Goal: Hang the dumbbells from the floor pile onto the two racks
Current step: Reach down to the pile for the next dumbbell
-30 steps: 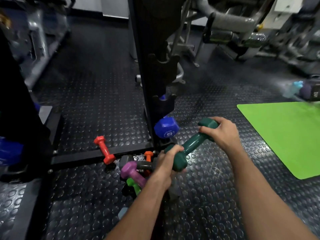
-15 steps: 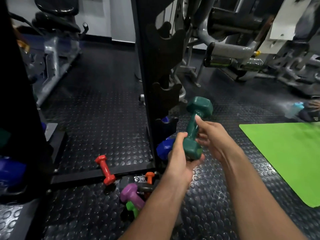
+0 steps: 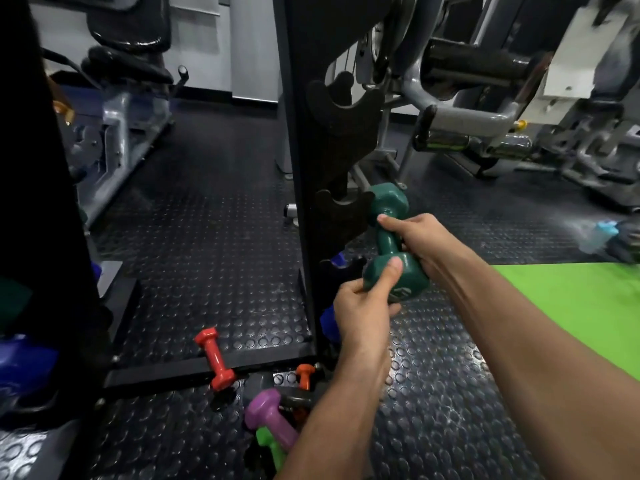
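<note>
Both hands hold a dark green dumbbell (image 3: 389, 240) nearly upright beside the black rack post (image 3: 304, 168). My left hand (image 3: 363, 313) grips its lower head, thumb on top. My right hand (image 3: 419, 237) wraps the handle from the right. The upper head sits next to an empty cradle (image 3: 341, 209) on the rack. A blue dumbbell (image 3: 327, 323) hangs low on the rack, mostly hidden by my left hand. On the floor lie a red dumbbell (image 3: 214, 358), an orange one (image 3: 304, 374), a purple one (image 3: 268, 415) and a light green one (image 3: 270, 445).
A second rack (image 3: 41, 202) stands at the far left with a blue dumbbell (image 3: 24, 362) low on it. A bright green mat (image 3: 581, 306) covers the floor at right. Grey gym machines (image 3: 485, 98) fill the back. The floor is black studded rubber.
The green dumbbell has risen from low above the pile, turned from slanted to nearly upright, and moved close to the rack's cradle. Both hands have kept hold of it.
</note>
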{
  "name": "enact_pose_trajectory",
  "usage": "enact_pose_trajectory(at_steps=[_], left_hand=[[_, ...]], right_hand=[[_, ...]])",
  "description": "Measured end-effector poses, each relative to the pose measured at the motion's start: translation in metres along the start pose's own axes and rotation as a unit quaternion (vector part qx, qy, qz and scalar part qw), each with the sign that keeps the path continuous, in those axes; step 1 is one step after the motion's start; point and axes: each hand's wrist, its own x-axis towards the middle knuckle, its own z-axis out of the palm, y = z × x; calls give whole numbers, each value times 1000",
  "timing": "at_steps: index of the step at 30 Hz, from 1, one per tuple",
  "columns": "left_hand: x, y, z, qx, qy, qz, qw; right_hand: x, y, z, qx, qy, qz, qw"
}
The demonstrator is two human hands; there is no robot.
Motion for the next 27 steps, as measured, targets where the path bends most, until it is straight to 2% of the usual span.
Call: enact_pose_trajectory(at_steps=[4, 11, 15, 18, 19, 21, 24, 27], left_hand=[[5, 8, -5, -94, 22, -20, 995], [11, 17, -7, -214, 28, -58, 975], [8, 14, -8, -331, 4, -86, 940], [5, 11, -11, -439, -9, -138, 888], [5, 9, -14, -440, -10, -147, 886], [8, 7, -22, -373, 23, -145, 916], [16, 13, -33, -256, 94, -89, 958], [17, 22, -36, -182, 79, -40, 979]], right_hand=[[9, -15, 18, 10, -36, 5, 999], [25, -24, 33, -109, -18, 7, 994], [28, -27, 33, -99, -32, 16, 994], [25, -24, 32, -64, -74, 24, 995], [24, -22, 34, -61, -92, 24, 994], [24, -18, 40, -55, -113, 18, 992], [31, -13, 46, -25, -128, 23, 991], [39, -7, 46, -6, -136, 37, 990]])
